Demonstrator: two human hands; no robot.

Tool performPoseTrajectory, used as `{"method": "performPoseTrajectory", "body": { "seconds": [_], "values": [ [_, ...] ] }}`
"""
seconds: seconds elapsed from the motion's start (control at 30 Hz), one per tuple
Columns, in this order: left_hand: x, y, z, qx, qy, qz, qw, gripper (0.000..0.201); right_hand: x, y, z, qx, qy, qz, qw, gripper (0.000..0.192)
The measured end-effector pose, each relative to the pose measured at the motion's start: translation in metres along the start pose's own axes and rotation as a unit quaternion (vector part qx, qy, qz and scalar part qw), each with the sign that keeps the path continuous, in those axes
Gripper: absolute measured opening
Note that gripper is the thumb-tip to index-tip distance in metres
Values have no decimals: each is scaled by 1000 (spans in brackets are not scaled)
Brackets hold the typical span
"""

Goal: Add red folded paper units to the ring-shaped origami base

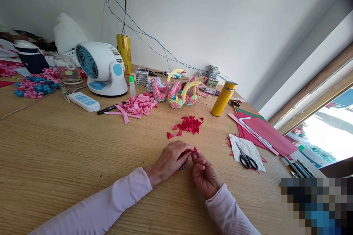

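My left hand (171, 159) and my right hand (204, 174) meet at the middle of the wooden table (68, 154). Together they pinch a small folded paper assembly (184, 164) with red, blue and green pieces, mostly hidden under the fingers. Both sleeves are pale pink. Just beyond the hands lies a pile of small red folded paper triangles (189, 124), with one stray triangle (170, 135) to its left. Three finished paper swans (176, 91) in pink, yellow and mixed colours stand further back.
Black scissors (247, 159) lie on a white sheet at the right, beside red and green paper sheets (264, 132). A yellow flask (223, 99), pink paper strips (136, 106), a white fan (100, 67), a power strip (84, 101) and a glue bottle (132, 86) stand behind.
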State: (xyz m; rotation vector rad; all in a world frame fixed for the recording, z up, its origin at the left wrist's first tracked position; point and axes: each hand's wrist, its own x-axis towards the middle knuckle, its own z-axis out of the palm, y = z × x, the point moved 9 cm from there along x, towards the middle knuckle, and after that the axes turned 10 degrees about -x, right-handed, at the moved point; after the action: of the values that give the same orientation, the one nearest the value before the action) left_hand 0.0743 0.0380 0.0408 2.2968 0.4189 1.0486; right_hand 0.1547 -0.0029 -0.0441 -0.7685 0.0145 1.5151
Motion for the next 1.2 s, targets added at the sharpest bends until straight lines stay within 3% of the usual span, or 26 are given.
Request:
{"method": "performPoseTrajectory", "body": {
  "seconds": [0.33, 0.9, 1.2],
  "values": [
    [-1, -5, 1, 0, -1, -14, 1000, 10, -9, 3, 0, 5, 63, -18, 998, 20],
    [-1, -3, 2, 44, -5, -21, 999, 11, -4, 3, -7, -39, 74, -62, 995, 8],
    [-1, -4, 0, 22, 5, -24, 999, 7, -14, 6, -1, -11, 135, -66, 989, 19]
  ]
}}
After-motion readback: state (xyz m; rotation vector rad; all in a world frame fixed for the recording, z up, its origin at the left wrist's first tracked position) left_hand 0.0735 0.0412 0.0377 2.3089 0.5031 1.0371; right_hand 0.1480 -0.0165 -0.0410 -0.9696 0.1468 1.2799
